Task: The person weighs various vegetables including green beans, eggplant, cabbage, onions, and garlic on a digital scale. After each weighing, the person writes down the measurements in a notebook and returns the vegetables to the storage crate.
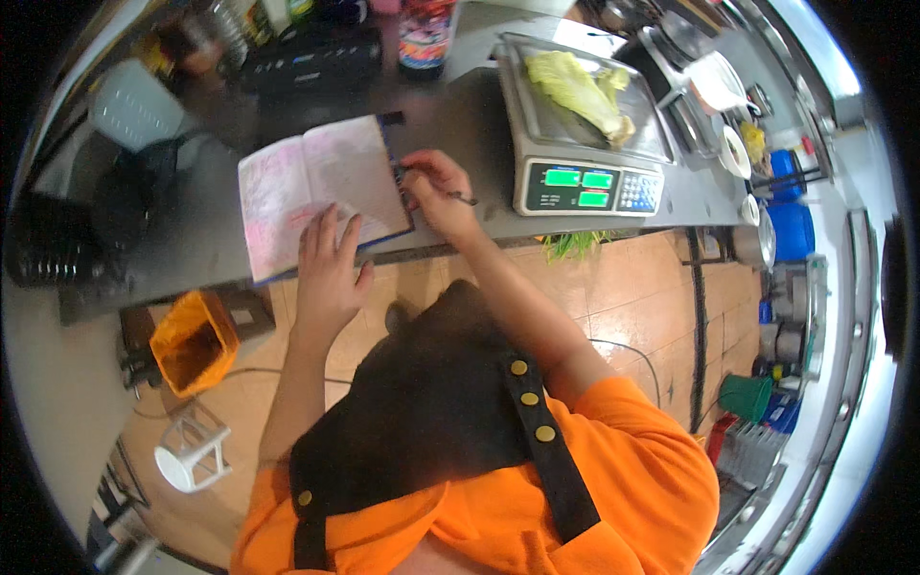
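Observation:
An open notebook [345,169] with handwriting on its pages lies on the grey worktop [460,136]. My left hand [330,251] rests flat on the notebook's lower part, fingers spread and holding nothing. At the notebook's right edge, my right hand [438,190] grips a dark pen [463,198], whose one end sticks out behind the fingers. The pen's other end is hard to make out. Farther right stands a weighing scale [532,205] with lit green displays. On its metal pan lies a piece of leafy cabbage [575,90], apart from both hands.
A dark printer-like box [316,68] and a bottle with a colourful label [424,43] stand behind the notebook. Below the worktop are an orange-lined bin [194,345], a white stool [190,456] and green leaves [571,246]. Bowls [733,152] sit at the right end.

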Tool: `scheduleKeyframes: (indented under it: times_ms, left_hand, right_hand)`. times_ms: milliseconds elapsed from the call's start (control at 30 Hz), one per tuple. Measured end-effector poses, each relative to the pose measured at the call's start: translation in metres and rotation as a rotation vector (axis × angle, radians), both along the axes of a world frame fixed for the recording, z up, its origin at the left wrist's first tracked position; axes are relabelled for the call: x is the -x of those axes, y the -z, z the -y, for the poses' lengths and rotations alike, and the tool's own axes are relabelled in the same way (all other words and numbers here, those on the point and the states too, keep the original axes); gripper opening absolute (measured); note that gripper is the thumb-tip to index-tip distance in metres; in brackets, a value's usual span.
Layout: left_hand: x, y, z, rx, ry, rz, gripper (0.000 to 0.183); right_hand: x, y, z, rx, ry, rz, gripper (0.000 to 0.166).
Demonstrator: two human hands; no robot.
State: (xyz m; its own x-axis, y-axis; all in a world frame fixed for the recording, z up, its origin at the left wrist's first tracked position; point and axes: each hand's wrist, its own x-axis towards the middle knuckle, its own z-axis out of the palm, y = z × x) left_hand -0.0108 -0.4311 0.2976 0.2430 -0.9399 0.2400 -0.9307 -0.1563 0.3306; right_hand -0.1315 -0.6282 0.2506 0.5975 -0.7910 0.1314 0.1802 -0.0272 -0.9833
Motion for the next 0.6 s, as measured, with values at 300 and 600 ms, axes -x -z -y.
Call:
scheduleKeyframes:
  times_ms: [300, 600]
  left_hand:
    - [-0.003, 0.004, 0.013, -0.172, -0.053, 0.026, 0.092]
    - [-0.012, -0.005, 0.032, -0.284, -0.080, 0.006, 0.101]
  right_hand:
    - [0.000, -0.004, -0.003, 0.070, 0.032, -0.094, 0.021]
    - [-0.001, 0.001, 0.000, 0.134, 0.007, -0.103, 0.020]
